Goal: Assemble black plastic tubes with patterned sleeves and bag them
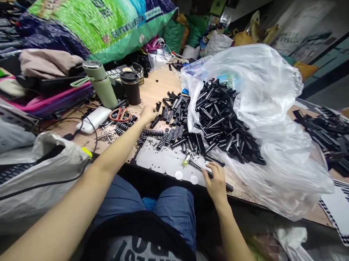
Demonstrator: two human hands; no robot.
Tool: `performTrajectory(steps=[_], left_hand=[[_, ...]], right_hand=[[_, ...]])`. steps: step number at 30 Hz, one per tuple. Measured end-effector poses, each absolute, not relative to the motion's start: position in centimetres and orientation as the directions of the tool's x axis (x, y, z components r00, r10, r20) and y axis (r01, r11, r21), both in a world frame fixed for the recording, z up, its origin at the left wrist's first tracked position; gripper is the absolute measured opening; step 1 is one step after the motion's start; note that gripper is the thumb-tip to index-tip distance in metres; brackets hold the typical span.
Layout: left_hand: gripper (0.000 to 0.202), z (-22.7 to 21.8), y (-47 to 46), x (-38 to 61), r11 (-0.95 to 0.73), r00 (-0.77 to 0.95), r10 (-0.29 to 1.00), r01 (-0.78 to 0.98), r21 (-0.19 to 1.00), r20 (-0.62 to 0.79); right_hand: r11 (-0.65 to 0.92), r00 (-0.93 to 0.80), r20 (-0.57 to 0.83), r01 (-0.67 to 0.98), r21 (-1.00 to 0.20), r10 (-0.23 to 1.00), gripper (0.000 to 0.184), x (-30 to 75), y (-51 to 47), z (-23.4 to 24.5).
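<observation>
My left hand (148, 114) reaches far across the wooden table (153, 91), fingers curled over small black parts beside a row of ribbed black pieces (165, 136); what it grips is hidden. My right hand (215, 181) rests at the near table edge, fingers closed on the black handle of a small hammer (203, 169) with a pale head, lying on a white sheet (164, 161). A clear plastic bag (269, 112) full of black tubes (221, 121) lies open just behind my right hand.
A green flask (102, 84), a dark cup (130, 87), red-handled scissors (119, 114) and a white charger (93, 119) stand at the left. Big printed sacks (89, 21) pile behind. More black parts (332, 138) lie at the right. A grey bag (28, 173) sits by my left arm.
</observation>
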State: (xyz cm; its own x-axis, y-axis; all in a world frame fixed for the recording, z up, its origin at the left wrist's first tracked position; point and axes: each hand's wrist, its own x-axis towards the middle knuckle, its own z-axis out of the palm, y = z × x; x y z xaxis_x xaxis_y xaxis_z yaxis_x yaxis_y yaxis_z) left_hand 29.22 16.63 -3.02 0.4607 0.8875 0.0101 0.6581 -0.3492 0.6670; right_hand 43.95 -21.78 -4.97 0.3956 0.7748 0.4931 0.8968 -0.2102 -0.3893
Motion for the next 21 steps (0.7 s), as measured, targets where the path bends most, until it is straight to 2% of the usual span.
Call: performTrajectory(steps=[2, 3, 5, 7, 9, 10, 12, 15, 16, 18, 21], left_hand=[[0.022, -2.7, 14.4, 28.0, -0.143, 0.521, 0.851, 0.346, 0.927, -0.063], [0.021, -2.5, 13.0, 27.4, -0.007, 0.578, 0.81, 0.186, 0.983, -0.103], [0.023, -2.0, 9.8, 26.3, 0.197, 0.704, 0.693, 0.025, 0.98, -0.158], [0.027, -1.4, 6.6, 25.4, 0.257, 0.78, 0.602, 0.015, 0.966, -0.172], [0.029, -0.9, 3.8, 24.7, 0.2, 0.805, 0.569, 0.062, 0.978, -0.167], [0.029, -0.8, 2.5, 24.5, 0.149, 0.808, 0.568, 0.088, 0.985, -0.158], [0.029, -0.8, 0.7, 24.2, 0.044, 0.827, 0.546, 0.134, 0.99, -0.136], [0.033, -1.3, 0.2, 24.3, -0.104, 0.883, 0.459, 0.166, 0.981, -0.101], [0.035, -1.5, 0.8, 24.6, -0.165, 0.882, 0.465, 0.174, 0.971, -0.079], [0.039, -2.0, 2.9, 26.0, -0.301, 0.813, 0.582, 0.236, 0.924, -0.018], [0.037, -2.7, 7.5, 30.1, -0.423, 0.584, 0.808, 0.486, 0.765, 0.076]], right_hand=[[-0.133, 0.413, 0.517, 0.86, -0.493, 0.75, 0.019, 43.0, -20.0, -3.7], [-0.097, 0.416, 0.516, 0.839, -0.536, 0.749, 0.019, 42.4, -19.0, -2.9], [-0.039, 0.384, 0.498, 0.82, -0.571, 0.777, 0.03, 41.3, -16.7, -1.4], [0.015, 0.274, 0.467, 0.851, -0.524, 0.841, 0.062, 40.4, -14.7, 0.1], [0.079, 0.129, 0.409, 0.887, -0.455, 0.903, 0.098, 39.6, -13.1, 1.2], [0.108, 0.069, 0.374, 0.895, -0.432, 0.925, 0.108, 39.3, -12.6, 1.5], [0.12, 0.017, 0.311, 0.901, -0.417, 0.95, 0.113, 38.9, -12.1, 1.7], [0.033, 0.087, 0.251, 0.899, -0.437, 0.964, 0.107, 38.6, -12.6, 1.2], [0.001, 0.12, 0.237, 0.892, -0.452, 0.964, 0.106, 38.5, -13.0, 0.9], [-0.032, 0.155, 0.21, 0.87, -0.493, 0.965, 0.104, 38.5, -14.1, 0.4], [-0.043, 0.162, 0.166, 0.829, -0.557, 0.973, 0.104, 38.2, -15.9, -0.4]])
